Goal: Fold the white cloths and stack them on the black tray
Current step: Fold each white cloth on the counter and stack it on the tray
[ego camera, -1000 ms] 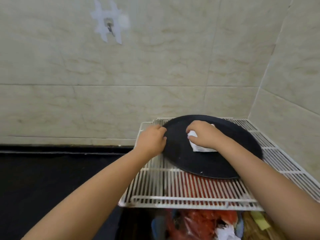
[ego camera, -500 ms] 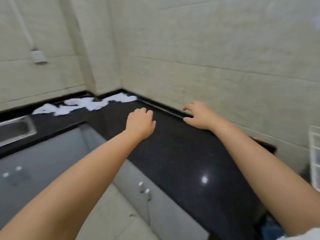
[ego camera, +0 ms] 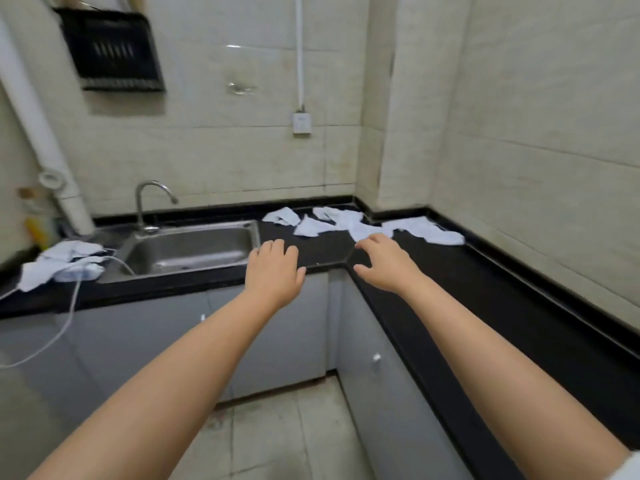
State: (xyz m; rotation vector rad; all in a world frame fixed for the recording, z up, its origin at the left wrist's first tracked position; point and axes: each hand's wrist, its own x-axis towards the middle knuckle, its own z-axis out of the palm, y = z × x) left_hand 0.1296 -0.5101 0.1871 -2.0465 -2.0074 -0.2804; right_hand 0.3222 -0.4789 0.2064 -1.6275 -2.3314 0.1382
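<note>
Reached out over the glossy black stone desk [ego camera: 485, 299], left hand [ego camera: 275, 271] and right hand [ego camera: 386, 263] apart, empty, fingers spread; crumpled white cloths [ego camera: 349, 221] scattered at twelve o'clock.

At left centre we see a steel sink [ego camera: 194, 252] with a curved faucet [ego camera: 147, 202] — upper left, a black wall rack [ego camera: 112, 51]; a white socket [ego camera: 301, 123] sits top centre.
</note>
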